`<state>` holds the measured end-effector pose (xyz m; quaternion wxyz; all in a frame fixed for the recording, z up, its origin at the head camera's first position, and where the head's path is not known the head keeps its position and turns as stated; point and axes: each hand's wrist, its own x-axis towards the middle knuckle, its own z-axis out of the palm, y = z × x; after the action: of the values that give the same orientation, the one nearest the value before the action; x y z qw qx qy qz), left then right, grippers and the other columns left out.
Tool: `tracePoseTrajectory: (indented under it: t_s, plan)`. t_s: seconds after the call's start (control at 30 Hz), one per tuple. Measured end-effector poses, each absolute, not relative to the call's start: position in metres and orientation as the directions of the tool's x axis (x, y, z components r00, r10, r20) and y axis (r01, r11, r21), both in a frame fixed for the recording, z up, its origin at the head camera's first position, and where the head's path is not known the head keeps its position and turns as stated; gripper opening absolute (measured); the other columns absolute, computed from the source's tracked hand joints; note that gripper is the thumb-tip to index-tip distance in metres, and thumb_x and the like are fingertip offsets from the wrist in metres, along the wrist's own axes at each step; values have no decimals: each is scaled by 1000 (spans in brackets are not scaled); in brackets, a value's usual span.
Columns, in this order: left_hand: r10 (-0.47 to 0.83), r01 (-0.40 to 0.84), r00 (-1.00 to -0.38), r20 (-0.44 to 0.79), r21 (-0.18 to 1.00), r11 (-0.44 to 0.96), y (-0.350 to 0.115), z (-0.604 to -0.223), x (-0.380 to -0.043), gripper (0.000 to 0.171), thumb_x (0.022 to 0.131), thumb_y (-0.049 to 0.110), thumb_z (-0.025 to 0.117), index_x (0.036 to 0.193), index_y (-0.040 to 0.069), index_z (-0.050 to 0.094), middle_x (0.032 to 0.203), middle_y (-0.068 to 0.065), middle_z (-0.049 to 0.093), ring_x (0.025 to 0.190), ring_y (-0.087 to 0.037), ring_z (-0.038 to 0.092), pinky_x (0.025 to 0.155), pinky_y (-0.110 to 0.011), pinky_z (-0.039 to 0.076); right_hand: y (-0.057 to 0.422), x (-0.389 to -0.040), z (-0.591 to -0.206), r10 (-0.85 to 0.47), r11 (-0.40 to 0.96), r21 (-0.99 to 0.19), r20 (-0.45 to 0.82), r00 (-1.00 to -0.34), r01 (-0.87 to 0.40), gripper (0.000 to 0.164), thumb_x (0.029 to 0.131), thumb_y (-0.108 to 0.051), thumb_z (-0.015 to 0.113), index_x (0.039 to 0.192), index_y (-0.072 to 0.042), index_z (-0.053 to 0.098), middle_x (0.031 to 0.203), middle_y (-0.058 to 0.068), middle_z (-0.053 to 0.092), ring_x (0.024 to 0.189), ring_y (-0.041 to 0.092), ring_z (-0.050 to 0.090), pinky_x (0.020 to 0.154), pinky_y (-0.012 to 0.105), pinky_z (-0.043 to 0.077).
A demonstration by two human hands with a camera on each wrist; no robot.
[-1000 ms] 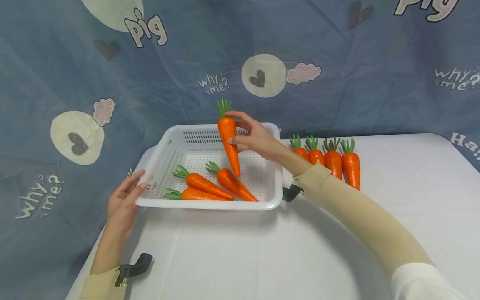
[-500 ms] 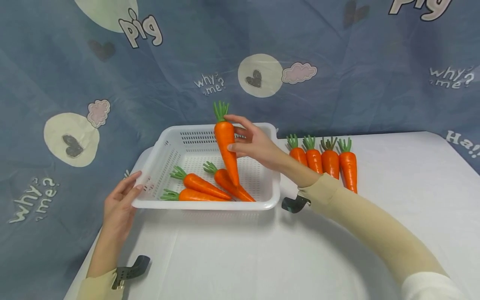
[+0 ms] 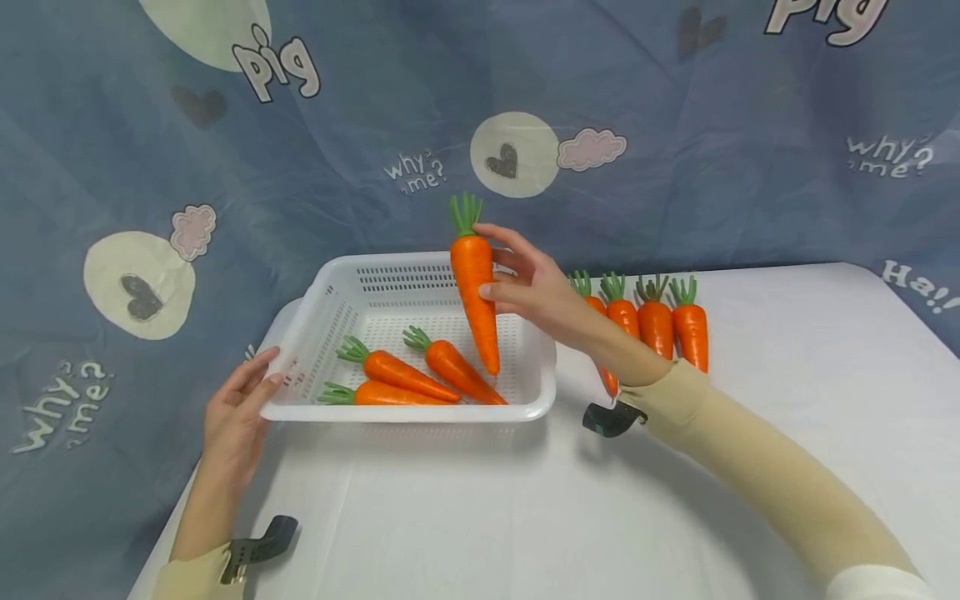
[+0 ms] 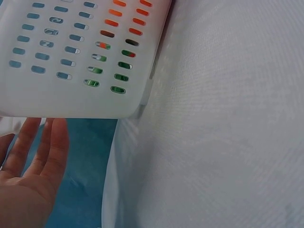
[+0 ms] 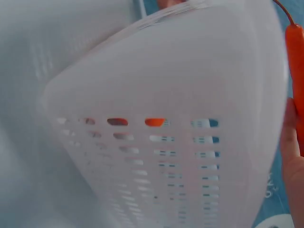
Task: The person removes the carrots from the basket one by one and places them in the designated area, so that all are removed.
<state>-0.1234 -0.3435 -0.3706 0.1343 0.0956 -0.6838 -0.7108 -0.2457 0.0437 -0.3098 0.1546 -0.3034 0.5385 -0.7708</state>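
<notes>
My right hand [image 3: 536,287] pinches an orange carrot [image 3: 472,271] with green leaf stubs over the white plastic basket [image 3: 397,413], its tip pointing down. Two whole carrots [image 3: 408,375] [image 3: 457,371] lie slanted inside, and another carrot [image 3: 393,394] is partly hidden behind the front rim. At the basket's left end, my left hand [image 3: 236,412] touches the rim with thumb and fingers. The left wrist view shows straight fingers [image 4: 57,147] reaching up to the rim, their tips hidden behind it. In the right wrist view, the basket wall covers most of the picture, with the held carrot [image 5: 298,71] at the right edge.
Several more carrots [image 3: 690,333] stand in a row right of the basket on the white-covered table [image 3: 465,508], partly behind my right forearm. A blue printed cloth [image 3: 375,108] hangs at the back. The basket sits near the table's left edge.
The right hand, with the carrot in its grip, has shifted right over the basket in the last half second. The left hand stays at the rim. The head view has turned slightly.
</notes>
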Motion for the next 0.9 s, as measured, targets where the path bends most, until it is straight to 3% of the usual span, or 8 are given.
tracePoseTrajectory:
  t_s: [0.3, 0.9]
  plan:
    - [-324, 51, -945, 38, 998, -30, -343, -371, -123, 47, 95, 12, 66, 141, 10, 54, 133, -2, 54, 115, -15, 52, 79, -20, 52, 59, -239, -310, -591, -284, -949, 288, -754, -140, 69, 91, 0, 62, 151, -23, 37, 148, 7, 42, 115, 36, 58, 87, 50, 52]
    - [-309, 50, -951, 32, 997, -50, -344, -372, -122, 49, 95, 11, 67, 142, 10, 53, 134, -3, 53, 114, -14, 52, 78, -21, 53, 95, -224, -307, -600, -193, -963, 270, -753, -191, 71, 92, -2, 65, 152, -25, 35, 150, 7, 40, 128, 30, 50, 88, 49, 52]
